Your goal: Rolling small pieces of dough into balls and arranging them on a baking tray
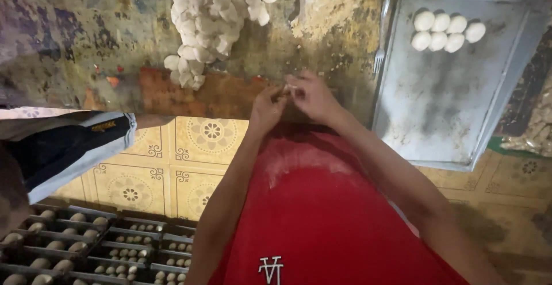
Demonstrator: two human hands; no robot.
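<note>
A small white lump of dough (pixel 289 88) sits pinched between the fingers of my left hand (pixel 266 110) and right hand (pixel 312 98) over the worn tabletop (pixel 86 38), between a dough-piece heap (pixel 213 15) and a grey metal tray (pixel 448 89) carrying seven dough balls (pixel 445 31).

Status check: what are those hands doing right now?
Left hand and right hand together, pinching a small dough piece. Dough pile beyond. Seven balls on tray. Nothing in the way.

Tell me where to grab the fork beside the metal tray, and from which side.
Take the fork by its handle, the upper, far end, coming from the left. Its right side lies along the tray edge, and the tines point toward the person.
</note>
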